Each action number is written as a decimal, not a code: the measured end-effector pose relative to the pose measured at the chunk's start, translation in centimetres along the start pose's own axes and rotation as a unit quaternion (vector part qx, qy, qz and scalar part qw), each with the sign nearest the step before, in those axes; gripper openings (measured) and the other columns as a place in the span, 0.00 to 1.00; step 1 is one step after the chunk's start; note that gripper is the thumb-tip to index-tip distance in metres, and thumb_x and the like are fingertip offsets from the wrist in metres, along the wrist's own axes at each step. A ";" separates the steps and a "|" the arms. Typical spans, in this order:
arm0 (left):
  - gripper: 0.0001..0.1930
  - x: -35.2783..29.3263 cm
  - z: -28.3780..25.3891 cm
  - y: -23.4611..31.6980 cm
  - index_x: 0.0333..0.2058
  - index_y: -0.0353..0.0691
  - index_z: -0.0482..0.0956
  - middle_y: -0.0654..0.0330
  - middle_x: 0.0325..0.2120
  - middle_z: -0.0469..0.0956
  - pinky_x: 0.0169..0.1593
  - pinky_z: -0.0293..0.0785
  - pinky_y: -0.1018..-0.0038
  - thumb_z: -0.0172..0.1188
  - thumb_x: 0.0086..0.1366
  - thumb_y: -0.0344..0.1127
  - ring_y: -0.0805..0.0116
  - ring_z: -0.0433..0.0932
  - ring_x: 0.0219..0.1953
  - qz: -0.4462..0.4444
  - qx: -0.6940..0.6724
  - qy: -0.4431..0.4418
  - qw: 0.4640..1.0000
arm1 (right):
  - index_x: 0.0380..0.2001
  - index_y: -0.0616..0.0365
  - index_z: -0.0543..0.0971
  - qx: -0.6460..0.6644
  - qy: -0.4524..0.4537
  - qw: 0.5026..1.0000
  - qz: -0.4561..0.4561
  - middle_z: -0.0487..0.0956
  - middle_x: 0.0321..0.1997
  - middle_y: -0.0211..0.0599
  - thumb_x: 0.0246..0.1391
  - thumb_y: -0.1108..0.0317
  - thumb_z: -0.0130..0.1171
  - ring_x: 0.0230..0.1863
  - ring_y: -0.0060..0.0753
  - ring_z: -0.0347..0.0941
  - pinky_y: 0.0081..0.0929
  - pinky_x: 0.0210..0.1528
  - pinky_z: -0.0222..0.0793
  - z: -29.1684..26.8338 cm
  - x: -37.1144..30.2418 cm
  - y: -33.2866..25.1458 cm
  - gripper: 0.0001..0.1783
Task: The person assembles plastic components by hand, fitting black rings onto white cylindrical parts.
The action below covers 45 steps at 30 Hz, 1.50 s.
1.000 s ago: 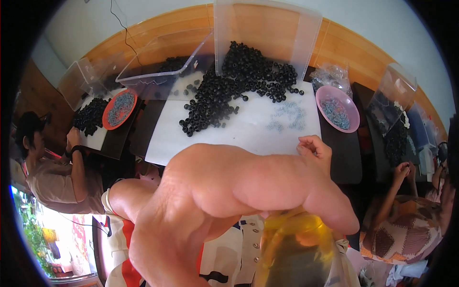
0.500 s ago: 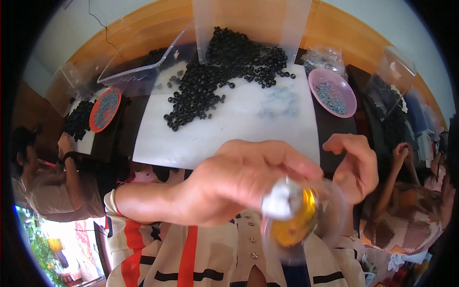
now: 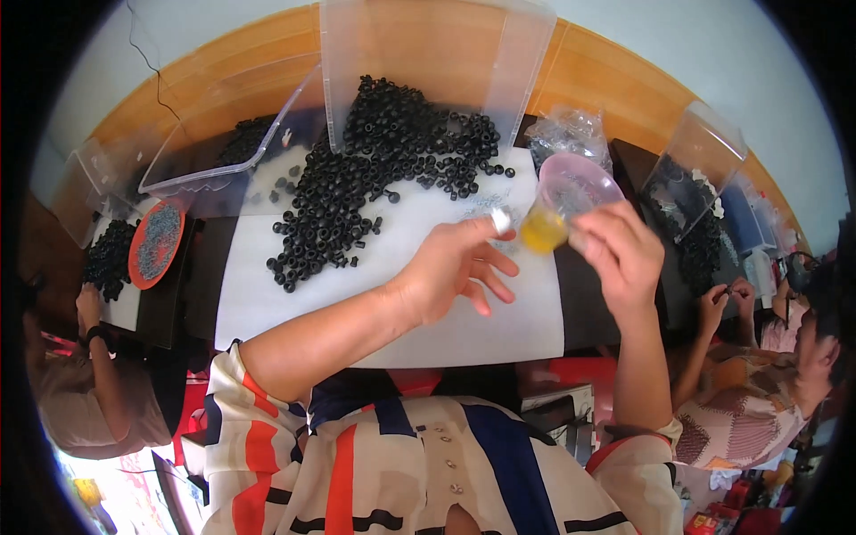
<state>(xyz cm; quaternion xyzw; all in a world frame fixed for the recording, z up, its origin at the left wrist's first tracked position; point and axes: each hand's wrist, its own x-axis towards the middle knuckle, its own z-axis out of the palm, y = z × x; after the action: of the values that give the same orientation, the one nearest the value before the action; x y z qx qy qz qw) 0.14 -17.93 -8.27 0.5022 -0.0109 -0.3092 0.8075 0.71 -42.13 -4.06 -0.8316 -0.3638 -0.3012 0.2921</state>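
While the left hand pinches a small silvery cap between thumb and forefinger, the right hand, at its 3 o'clock, grips a small clear bottle of yellow liquid above the white sheet.

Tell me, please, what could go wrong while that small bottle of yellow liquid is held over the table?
1. The small bottle is held between both hands above the white sheet; if it is open and tips, yellow liquid could spill there.
2. The left hand pinches a small silvery cap in its fingers; dropped, it might be lost among the black rings.
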 end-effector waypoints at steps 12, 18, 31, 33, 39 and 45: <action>0.13 2.7 -4.2 -7.0 0.42 0.34 0.78 0.58 0.30 0.77 0.33 0.73 0.75 0.64 0.57 0.28 0.73 0.74 0.27 0.218 0.304 -0.034 0.927 | 0.32 0.50 0.83 -0.308 -0.014 0.950 0.040 0.80 0.32 0.37 0.53 0.59 0.62 0.32 0.46 0.79 0.42 0.32 0.72 9.9 10.9 21.9 0.08; 0.12 2.5 -3.9 -7.0 0.39 0.34 0.77 0.54 0.30 0.76 0.32 0.73 0.70 0.62 0.55 0.26 0.63 0.75 0.27 0.257 0.328 -0.017 0.909 | 0.32 0.50 0.85 -0.401 -0.132 0.902 0.092 0.84 0.35 0.42 0.56 0.55 0.53 0.36 0.53 0.81 0.48 0.37 0.76 15.9 13.2 25.4 0.15; 0.12 2.9 -4.3 -7.5 0.38 0.36 0.77 0.58 0.28 0.76 0.30 0.73 0.73 0.62 0.53 0.23 0.67 0.76 0.25 0.306 0.394 0.010 0.867 | 0.35 0.53 0.83 -0.416 -0.148 0.896 0.049 0.84 0.33 0.45 0.54 0.53 0.52 0.38 0.52 0.81 0.47 0.40 0.74 15.3 12.5 24.6 0.18; 0.11 2.8 -4.0 -7.3 0.35 0.37 0.77 0.56 0.27 0.76 0.32 0.73 0.67 0.62 0.51 0.25 0.60 0.77 0.27 0.307 0.385 0.008 0.870 | 0.36 0.53 0.83 -0.428 -0.096 0.898 -0.037 0.84 0.32 0.43 0.54 0.53 0.54 0.38 0.51 0.80 0.48 0.39 0.73 12.9 11.6 24.5 0.17; 0.12 3.3 -4.2 -8.0 0.37 0.37 0.77 0.56 0.28 0.76 0.31 0.73 0.69 0.63 0.52 0.26 0.64 0.77 0.26 0.326 0.418 0.006 0.848 | 0.29 0.54 0.78 -0.262 0.019 0.936 0.232 0.80 0.26 0.39 0.53 0.63 0.61 0.31 0.45 0.78 0.44 0.34 0.71 9.4 7.9 14.3 0.07; 0.13 3.1 -3.7 -7.3 0.37 0.36 0.78 0.54 0.32 0.77 0.35 0.75 0.65 0.64 0.50 0.28 0.58 0.79 0.31 0.315 0.483 -0.011 0.817 | 0.31 0.53 0.80 -0.068 -0.107 0.986 -0.110 0.77 0.29 0.31 0.45 0.69 0.66 0.35 0.35 0.76 0.34 0.39 0.68 17.4 6.9 3.0 0.07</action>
<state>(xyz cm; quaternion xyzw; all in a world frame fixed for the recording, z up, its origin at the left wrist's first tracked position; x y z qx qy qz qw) 0.26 -18.72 -16.99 0.7934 -0.3252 0.0014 0.5146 11.84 -28.59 -11.22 -0.8321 -0.4607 -0.2643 0.1594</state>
